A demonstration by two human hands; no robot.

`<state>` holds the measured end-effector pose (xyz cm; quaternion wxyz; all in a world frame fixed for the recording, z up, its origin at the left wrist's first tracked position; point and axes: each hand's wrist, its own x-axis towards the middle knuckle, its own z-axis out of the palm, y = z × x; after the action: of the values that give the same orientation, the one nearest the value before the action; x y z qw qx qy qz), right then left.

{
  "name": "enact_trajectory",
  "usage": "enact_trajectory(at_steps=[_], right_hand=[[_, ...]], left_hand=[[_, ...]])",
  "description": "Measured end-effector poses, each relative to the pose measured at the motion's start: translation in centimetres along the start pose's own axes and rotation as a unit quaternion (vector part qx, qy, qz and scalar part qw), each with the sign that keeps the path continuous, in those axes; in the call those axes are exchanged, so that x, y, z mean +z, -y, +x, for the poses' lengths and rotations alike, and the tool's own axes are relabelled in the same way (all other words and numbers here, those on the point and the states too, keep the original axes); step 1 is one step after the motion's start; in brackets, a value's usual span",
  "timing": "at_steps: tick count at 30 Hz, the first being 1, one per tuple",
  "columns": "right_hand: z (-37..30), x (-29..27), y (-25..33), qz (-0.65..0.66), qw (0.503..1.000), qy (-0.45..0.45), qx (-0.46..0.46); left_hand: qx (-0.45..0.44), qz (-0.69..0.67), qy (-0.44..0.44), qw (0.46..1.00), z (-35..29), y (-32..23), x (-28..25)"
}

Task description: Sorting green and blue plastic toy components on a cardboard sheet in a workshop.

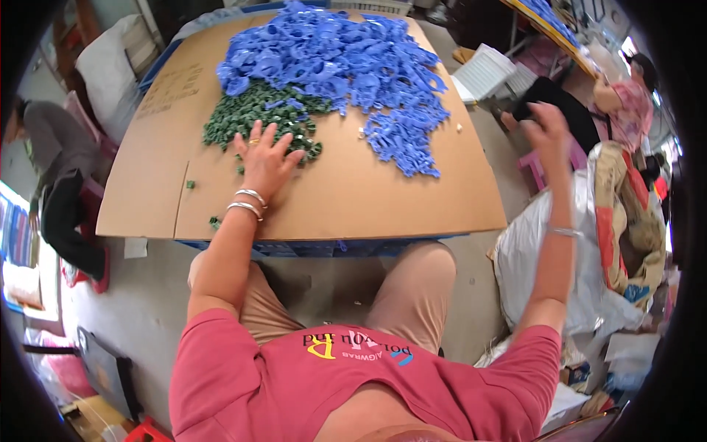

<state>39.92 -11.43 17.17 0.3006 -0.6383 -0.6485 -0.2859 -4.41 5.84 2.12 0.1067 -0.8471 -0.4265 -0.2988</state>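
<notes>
My left hand [266, 160] lies with spread fingers on the near edge of a heap of small dark green plastic pieces [234, 118]. Its fingertips touch the pieces, and nothing shows gripped in it. Behind and to the right of the green heap spreads a large pile of blue plastic parts [317, 48], some of them ring-shaped. A lower tongue of smaller blue pieces [401, 140] reaches toward me. My right hand [546, 136] is raised off the table's right side, smeared by motion, so I cannot make out its fingers or anything in them.
Cardboard [346, 199] covers the tabletop, with a few stray green pieces [191, 184] at the left. A large white sack [545, 258] stands right of my knees. One person [626, 110] sits at the far right, another [62, 162] at the left. White paper [482, 72] lies beyond the table.
</notes>
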Motion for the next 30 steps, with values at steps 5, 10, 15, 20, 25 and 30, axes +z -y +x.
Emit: enact_trajectory(at_steps=[5, 10, 15, 20, 25, 30], right_hand=[[6.1, 14.9, 13.6, 0.066, 0.985, 0.09, -0.131], [12.6, 24.9, 20.1, -0.094, 0.938, 0.292, -0.162], [15.4, 29.3, 21.5, -0.15, 0.904, 0.332, -0.225], [16.0, 30.6, 20.2, -0.073, 0.898, 0.362, -0.239], [15.4, 30.8, 18.4, 0.044, 0.936, 0.256, -0.237], [15.6, 29.6, 16.0, 0.212, 0.963, 0.104, -0.133]], left_hand=[[0.026, -0.044, -0.025, 0.998, 1.5, -1.6, 0.4], [-0.011, -0.082, -0.042, 0.996, 2.0, -1.3, -0.5], [-0.052, -0.102, -0.038, 0.993, 1.7, -0.2, -1.6], [-0.054, -0.111, -0.046, 0.991, 1.2, 1.4, -0.9], [-0.055, -0.118, -0.052, 0.99, 1.3, 1.6, -0.5], [-0.059, -0.118, -0.067, 0.989, 2.0, 1.2, -0.3]])
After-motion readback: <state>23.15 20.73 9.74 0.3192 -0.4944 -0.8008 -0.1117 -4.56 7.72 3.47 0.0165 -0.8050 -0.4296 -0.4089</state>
